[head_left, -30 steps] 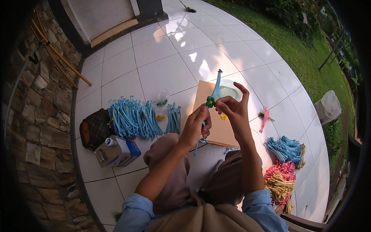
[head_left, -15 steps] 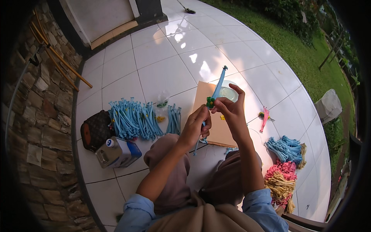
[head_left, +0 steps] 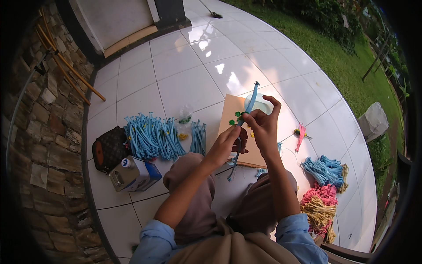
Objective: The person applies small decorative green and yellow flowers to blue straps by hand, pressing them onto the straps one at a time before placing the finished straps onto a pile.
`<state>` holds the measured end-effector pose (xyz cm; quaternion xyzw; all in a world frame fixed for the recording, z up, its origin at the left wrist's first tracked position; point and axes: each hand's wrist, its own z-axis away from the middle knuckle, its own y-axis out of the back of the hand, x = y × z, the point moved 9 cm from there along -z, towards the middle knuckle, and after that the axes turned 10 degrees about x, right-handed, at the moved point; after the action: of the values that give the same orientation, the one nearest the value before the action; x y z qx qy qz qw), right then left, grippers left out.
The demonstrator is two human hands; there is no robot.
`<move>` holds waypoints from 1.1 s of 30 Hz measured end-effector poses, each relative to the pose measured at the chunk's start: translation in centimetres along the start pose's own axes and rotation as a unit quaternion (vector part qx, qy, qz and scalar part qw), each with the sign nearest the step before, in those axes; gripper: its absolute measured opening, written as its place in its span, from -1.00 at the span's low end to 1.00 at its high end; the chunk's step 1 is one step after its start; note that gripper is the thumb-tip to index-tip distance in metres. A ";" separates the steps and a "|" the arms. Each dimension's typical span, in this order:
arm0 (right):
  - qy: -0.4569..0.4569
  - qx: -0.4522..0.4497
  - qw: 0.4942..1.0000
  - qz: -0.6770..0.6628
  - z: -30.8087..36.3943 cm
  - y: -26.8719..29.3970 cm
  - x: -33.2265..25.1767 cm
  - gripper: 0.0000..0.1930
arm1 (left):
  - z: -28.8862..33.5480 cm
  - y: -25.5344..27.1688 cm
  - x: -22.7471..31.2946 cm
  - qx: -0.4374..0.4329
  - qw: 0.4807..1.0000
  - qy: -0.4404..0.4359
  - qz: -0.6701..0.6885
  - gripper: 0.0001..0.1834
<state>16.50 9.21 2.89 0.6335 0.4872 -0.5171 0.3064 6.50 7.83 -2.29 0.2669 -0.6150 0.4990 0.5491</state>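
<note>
In front of me, both hands hold one long blue strip (head_left: pixel 252 100) with a knotted tip, its upper part slanting away from me. My right hand (head_left: pixel 263 127) pinches it between thumb and index finger, the other fingers raised. Just below, my left hand (head_left: pixel 223 147) is closed round the lower part, whose tail hangs beneath the hand. Small green flower-shaped pieces (head_left: pixel 237 114) show beside the right fingertips; whether they touch the strip I cannot tell. Beneath the hands lies a tan cardboard sheet (head_left: pixel 229 105) with small yellow pieces, and a pale round dish (head_left: pixel 260 104) at its far side.
On the left are a heap of blue strips (head_left: pixel 151 136), a smaller bundle (head_left: pixel 198 137), a dark bag (head_left: pixel 110 147) and a metal can (head_left: pixel 134 174). Rightward lie a pink strip (head_left: pixel 300 137), blue bundles (head_left: pixel 323 169), and pink and tan bundles (head_left: pixel 318 207). A stone wall (head_left: pixel 52 176) borders the left.
The green flower with a yellow centre at my fingertips no longer shows there; separate green pieces now show nearby. The strip has shifted slightly nearer, and its tail hangs out longer below my left hand.
</note>
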 end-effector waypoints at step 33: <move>-0.043 -0.282 0.957 0.057 3.7 -5.4 -0.9 -0.36 | 2.4 4.2 8.8 0.000 0.831 -0.164 -0.532 -0.34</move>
<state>10.12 7.51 3.32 0.5251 0.5631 -0.3668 0.5221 -0.40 9.10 4.88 0.6307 -0.4593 0.0783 0.6206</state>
